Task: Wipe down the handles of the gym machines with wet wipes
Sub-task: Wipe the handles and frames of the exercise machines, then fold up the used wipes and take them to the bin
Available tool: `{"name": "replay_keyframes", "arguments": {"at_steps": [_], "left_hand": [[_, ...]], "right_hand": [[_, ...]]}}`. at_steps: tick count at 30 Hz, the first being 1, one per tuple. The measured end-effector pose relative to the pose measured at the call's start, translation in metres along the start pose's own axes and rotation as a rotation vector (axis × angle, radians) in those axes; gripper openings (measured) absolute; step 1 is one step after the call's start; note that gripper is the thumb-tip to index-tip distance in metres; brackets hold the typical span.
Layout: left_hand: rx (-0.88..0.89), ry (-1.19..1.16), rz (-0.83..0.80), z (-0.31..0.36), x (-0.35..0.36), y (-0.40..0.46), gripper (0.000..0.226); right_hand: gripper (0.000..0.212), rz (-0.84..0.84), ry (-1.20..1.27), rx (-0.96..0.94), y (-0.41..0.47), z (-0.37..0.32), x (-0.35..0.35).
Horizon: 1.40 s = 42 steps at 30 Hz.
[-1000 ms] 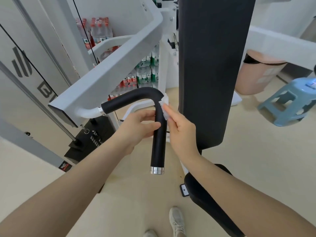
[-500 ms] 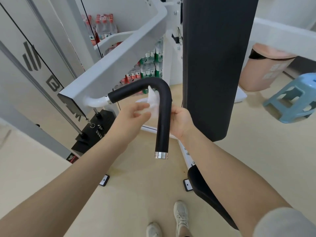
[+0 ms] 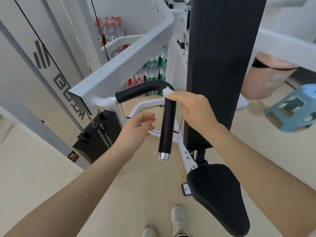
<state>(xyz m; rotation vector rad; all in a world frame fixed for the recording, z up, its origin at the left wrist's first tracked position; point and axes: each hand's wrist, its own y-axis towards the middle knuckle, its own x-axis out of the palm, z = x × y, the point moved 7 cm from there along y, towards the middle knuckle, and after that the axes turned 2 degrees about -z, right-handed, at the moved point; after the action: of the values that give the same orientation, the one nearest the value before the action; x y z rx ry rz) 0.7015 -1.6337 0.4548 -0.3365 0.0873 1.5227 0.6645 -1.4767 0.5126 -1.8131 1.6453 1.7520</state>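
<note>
A black padded handle (image 3: 167,124) bends from a white machine arm (image 3: 119,64) and hangs down, ending in a silver cap (image 3: 164,155). My right hand (image 3: 193,108) presses a crumpled white wet wipe (image 3: 167,91) against the bend at the top of the handle. Just left of the handle's vertical part, my left hand (image 3: 136,129) hovers with fingers loosely curled and nothing in it, not touching the grip.
A tall black back pad (image 3: 220,65) stands right of the handle, with a black seat (image 3: 218,195) below it. A weight stack (image 3: 97,135) and cables sit at left. Bottled water packs (image 3: 153,71), a pink bin (image 3: 266,76) and a blue stool (image 3: 294,108) are behind.
The wipe passed from my left hand to my right, which moved up onto the handle's bend. My left hand has dropped away from the handle, now without the wipe.
</note>
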Motion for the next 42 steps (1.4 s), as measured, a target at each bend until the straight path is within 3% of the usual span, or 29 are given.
{"name": "replay_keyframes", "arguments": {"at_steps": [2, 4, 6, 8, 10, 12, 13, 14, 15, 16, 18, 20, 23, 28, 30, 34, 37, 42], "left_hand": [[0.021, 0.018, 0.029, 0.003, -0.004, 0.001, 0.029], [0.024, 0.017, 0.051, 0.005, -0.007, 0.000, 0.030], [0.020, 0.003, 0.080, 0.005, -0.011, -0.001, 0.031], [0.020, -0.004, 0.103, 0.004, -0.014, -0.002, 0.031], [0.021, -0.006, 0.102, 0.003, -0.015, -0.003, 0.031], [0.010, 0.003, 0.062, -0.001, -0.010, -0.006, 0.030], [0.001, 0.004, 0.028, -0.003, -0.006, -0.007, 0.028], [-0.006, 0.008, -0.008, -0.005, -0.001, -0.008, 0.026], [-0.009, 0.020, -0.039, -0.006, 0.003, -0.009, 0.025], [-0.008, 0.035, -0.061, -0.007, 0.008, -0.010, 0.024], [0.001, 0.060, -0.080, -0.006, 0.015, -0.013, 0.023], [0.013, 0.075, -0.079, -0.005, 0.020, -0.015, 0.025], [0.041, 0.115, -0.061, -0.003, 0.020, -0.020, 0.030], [0.070, 0.194, -0.017, 0.004, 0.019, -0.027, 0.029], [0.109, 0.248, 0.018, 0.014, 0.020, -0.028, 0.028], [0.263, 0.345, 0.084, 0.048, 0.038, -0.033, 0.031], [0.377, 0.390, 0.003, 0.073, 0.082, -0.039, 0.030], [0.421, 0.325, -0.181, 0.100, 0.190, -0.055, 0.035]], "right_hand": [[0.041, -0.183, -0.232, -0.217, 0.013, -0.014, 0.017], [0.030, -0.392, -0.352, -0.369, 0.021, -0.030, 0.026], [0.026, -0.603, -0.468, -0.392, 0.018, -0.038, 0.032], [0.029, -0.683, -0.553, -0.433, -0.004, -0.050, 0.035], [0.038, -0.670, -0.450, -0.559, -0.045, -0.074, 0.039], [0.044, -0.654, -0.120, -0.430, -0.068, -0.077, 0.030], [0.043, -0.539, -0.021, -0.281, -0.063, -0.065, 0.020], [0.041, -0.299, 0.031, -0.107, -0.053, -0.045, 0.004], [0.038, -0.079, 0.106, 0.139, -0.046, -0.017, -0.012], [0.035, 0.030, 0.236, 0.424, -0.044, 0.011, -0.015], [0.034, -0.012, 0.725, 0.879, -0.051, 0.040, 0.018], [0.036, -0.118, 1.209, 1.043, -0.058, 0.032, 0.057], [0.043, -0.282, 1.392, 1.017, -0.074, 0.011, 0.078], [0.044, -0.672, 1.330, 0.942, -0.125, -0.007, 0.083], [0.038, -0.595, 1.315, 0.965, -0.129, 0.009, 0.068], [0.041, -0.213, 1.420, 0.978, -0.119, 0.050, 0.020], [0.038, -0.164, 1.411, 0.878, -0.120, 0.057, -0.011], [0.031, -0.076, 1.264, 0.786, -0.157, 0.092, -0.089]]}}
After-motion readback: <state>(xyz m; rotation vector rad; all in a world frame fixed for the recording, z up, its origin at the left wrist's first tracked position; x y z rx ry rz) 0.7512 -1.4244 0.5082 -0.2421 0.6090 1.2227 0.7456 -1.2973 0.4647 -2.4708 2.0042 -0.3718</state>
